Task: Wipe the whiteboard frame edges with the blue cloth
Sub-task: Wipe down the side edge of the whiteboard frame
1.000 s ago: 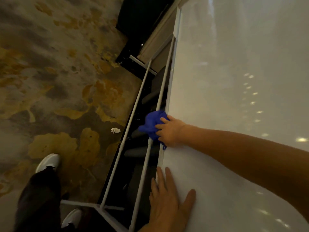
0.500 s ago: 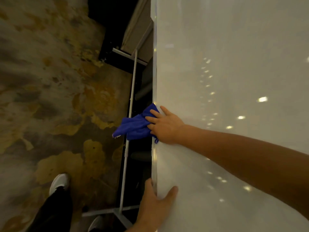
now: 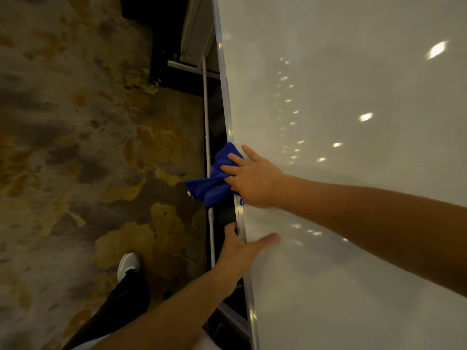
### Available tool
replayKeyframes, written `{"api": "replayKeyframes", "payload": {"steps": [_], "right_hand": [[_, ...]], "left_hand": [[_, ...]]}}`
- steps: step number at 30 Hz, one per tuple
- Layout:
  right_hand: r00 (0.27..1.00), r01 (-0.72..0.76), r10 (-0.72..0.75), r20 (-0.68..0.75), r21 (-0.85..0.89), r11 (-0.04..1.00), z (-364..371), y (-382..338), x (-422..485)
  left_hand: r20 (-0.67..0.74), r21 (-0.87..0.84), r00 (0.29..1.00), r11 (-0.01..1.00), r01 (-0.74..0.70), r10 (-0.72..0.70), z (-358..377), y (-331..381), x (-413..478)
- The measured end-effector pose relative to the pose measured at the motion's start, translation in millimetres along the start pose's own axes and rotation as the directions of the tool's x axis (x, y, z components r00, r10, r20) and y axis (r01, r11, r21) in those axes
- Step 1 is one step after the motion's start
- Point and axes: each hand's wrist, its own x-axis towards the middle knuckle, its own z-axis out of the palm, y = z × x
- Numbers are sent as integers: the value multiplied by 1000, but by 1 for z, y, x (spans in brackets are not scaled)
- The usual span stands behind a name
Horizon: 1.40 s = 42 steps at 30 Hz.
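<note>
L hand (image 3: 238, 248) fingers hidden behind frame edge (image 3: 228, 122), blue cloth (image 3: 214, 183) partly covered, maybe pinched

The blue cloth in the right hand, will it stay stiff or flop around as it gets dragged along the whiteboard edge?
Probably floppy: the blue fabric cloth bunches into folds under the right hand and its free end hangs off the shiny whiteboard frame edge. It looks thin, so likely light. The loose end may trail or snag on the thin white stand rail.

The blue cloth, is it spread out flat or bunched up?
Bunched up. The blue microfibre cloth is gathered under the right hand against the whiteboard's silver frame edge, its loose corner hanging off to the side.
</note>
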Motion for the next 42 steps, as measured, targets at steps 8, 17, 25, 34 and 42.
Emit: {"api": "replayKeyframes", "payload": {"steps": [8, 17, 25, 34, 42], "right_hand": [[997, -67, 72, 36, -119, 991, -5, 61, 12], [1000, -1, 4, 28, -118, 993, -25, 80, 69], [958, -287, 279, -71, -147, 947, -77, 210, 129], [948, -315, 304, -95, -155, 936, -126, 337, 236], [939, -334, 321, -122, -115, 935, -150, 411, 313]], "left_hand": [[-43, 110, 999, 994, 5, 0, 25, 29, 26], [-75, -61, 997, 998, -9, 4, 4, 136, 65], [-63, -147, 984, 977, 156, -167, 1, 219, 123], [-150, -325, 954, 925, 199, -259, -13, 357, 231], [-112, -310, 928, 900, 307, -355, -30, 455, 299]]}}
